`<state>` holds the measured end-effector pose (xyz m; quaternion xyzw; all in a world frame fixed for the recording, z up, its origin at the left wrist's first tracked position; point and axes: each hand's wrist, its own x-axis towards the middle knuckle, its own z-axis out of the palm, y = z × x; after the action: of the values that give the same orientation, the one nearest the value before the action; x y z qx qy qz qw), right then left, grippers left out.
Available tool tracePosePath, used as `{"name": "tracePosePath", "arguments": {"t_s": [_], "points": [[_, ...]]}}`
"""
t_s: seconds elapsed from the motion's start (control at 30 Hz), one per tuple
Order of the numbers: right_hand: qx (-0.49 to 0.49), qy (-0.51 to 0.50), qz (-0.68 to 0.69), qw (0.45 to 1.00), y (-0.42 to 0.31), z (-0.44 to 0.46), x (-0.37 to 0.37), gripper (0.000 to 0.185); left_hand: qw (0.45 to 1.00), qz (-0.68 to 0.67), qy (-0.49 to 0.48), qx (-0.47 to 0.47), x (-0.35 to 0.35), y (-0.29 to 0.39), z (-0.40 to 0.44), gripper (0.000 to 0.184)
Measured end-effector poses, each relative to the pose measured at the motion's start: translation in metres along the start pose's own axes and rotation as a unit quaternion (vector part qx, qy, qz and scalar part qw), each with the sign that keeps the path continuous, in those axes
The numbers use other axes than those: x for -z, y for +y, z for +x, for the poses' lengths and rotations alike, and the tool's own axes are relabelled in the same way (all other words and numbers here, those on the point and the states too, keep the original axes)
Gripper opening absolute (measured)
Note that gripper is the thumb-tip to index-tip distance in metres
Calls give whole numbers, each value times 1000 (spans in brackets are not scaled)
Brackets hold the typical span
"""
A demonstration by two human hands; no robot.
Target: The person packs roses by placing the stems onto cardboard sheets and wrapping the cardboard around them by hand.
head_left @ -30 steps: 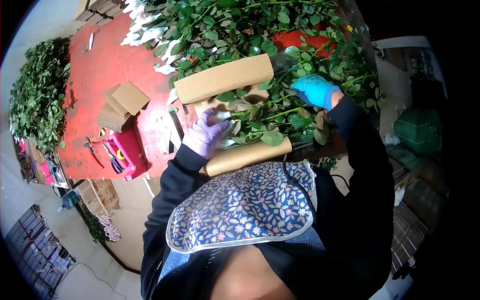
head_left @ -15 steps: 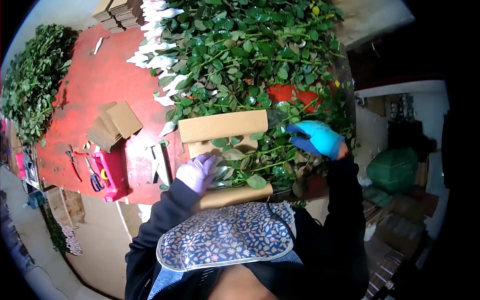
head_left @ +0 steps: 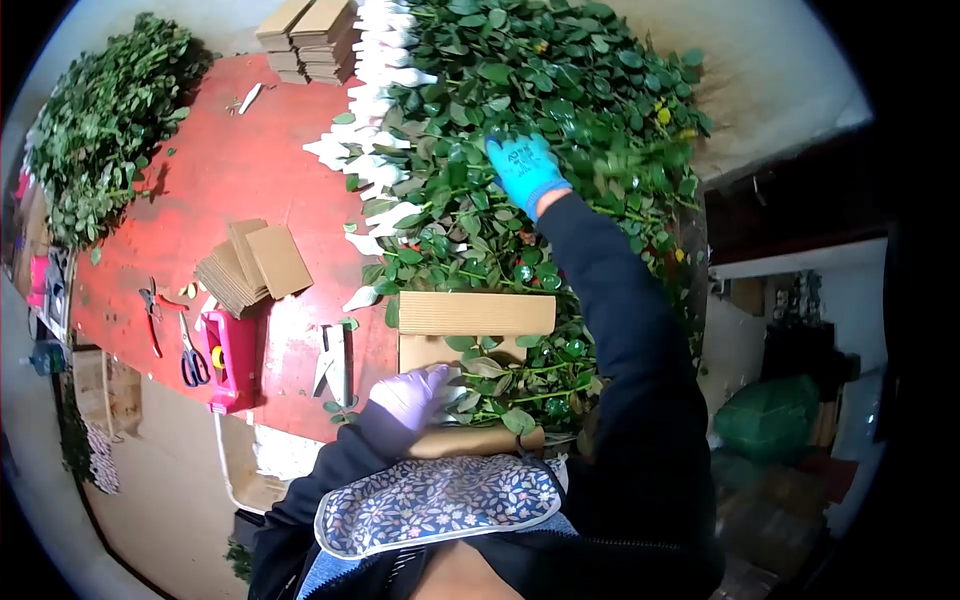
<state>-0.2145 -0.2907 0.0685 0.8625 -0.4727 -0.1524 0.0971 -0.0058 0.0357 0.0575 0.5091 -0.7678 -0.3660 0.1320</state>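
Observation:
My left hand, in a pale purple glove, is at the left end of a cardboard wrap, beside the heads of the roses lying in it. Motion blurs its fingers, so their grip is unclear. My right hand, in a blue glove, reaches into the big pile of leafy rose stems. Its fingers are closed around a stem among the leaves, and the foliage just to its right is blurred. White sleeves cover the flower heads along the pile's left side.
On the red table lie cardboard pieces, a pink tape dispenser, scissors, red-handled pruners and a stapler. Stacked cardboard stands at the back, another leafy heap at left.
My right hand has moved from the stems by the wrap up and left into the big pile. My left hand stays by the wrap's left end. The view has shifted.

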Motion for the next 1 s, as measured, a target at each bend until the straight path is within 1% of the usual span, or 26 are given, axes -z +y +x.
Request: {"name": "tracePosePath", "arguments": {"t_s": [0.03,0.07,0.1,0.13,0.2,0.23,0.27,0.33,0.37,0.4,0.47,0.53,0.57,0.6,0.63,0.67,0.7,0.73,0.8,0.83,0.87,0.93,0.97,1.0], "points": [[38,46,8,998,5,-3,-6,47,999,-47,-11,21,1,0,0,48],[46,68,14,996,7,-9,1,39,999,-41,7,5,1,1,-1,48],[65,85,1,994,15,-21,13,36,999,-35,26,-11,1,3,-2,48],[82,98,-9,992,16,-31,31,32,1000,14,3,10,-1,2,-2,49],[79,146,-27,986,18,-49,54,25,1000,7,9,4,6,4,-3,48],[83,197,-28,976,16,-61,70,16,1000,4,20,-1,1,0,-2,48],[86,213,-12,973,15,-69,81,17,1000,13,16,3,-3,-3,-2,47],[90,205,87,971,25,-70,58,23,999,-15,45,-15,-13,-10,0,47],[66,117,68,989,23,-71,40,29,997,-71,13,14,-9,-7,-2,47],[64,82,44,994,27,-71,29,33,1000,-18,13,1,-2,-3,0,47],[90,122,26,988,27,-72,30,34,998,-63,26,19,-5,-5,-1,47],[147,221,41,963,30,-75,37,35,999,-24,37,-3,-7,-10,-2,46],[139,254,37,956,22,-80,50,39,997,-62,52,-1,-7,-10,-2,45],[160,275,47,947,19,-84,62,43,992,-117,45,19,-13,-14,-2,45],[161,275,48,946,10,-94,83,45,990,-136,37,27,-17,-17,-3,45],[148,257,58,953,0,-105,98,57,993,-111,29,28,-16,-18,-3,46],[163,245,71,953,-13,-117,118,58,996,-85,21,29,-16,-19,-3,47],[177,234,84,952,-25,-129,133,60,996,-86,19,29,-12,-17,-2,47],[194,197,79,958,-37,-142,138,63,996,-75,1,39,-7,-13,-1,47],[204,192,72,957,-38,-145,129,68,994,-94,-15,54,-7,-15,-1,47],[202,191,75,958,-37,-145,114,68,994,-94,-17,55,-9,-16,-2,47],[193,135,125,964,-23,-141,75,71,986,-159,6,46,-14,-21,0,46],[175,103,128,971,-17,-141,67,74,996,-72,7,43,-13,-22,0,46],[140,44,147,978,-9,-144,66,74,998,-53,-4,33,-8,-20,0,46]]}}
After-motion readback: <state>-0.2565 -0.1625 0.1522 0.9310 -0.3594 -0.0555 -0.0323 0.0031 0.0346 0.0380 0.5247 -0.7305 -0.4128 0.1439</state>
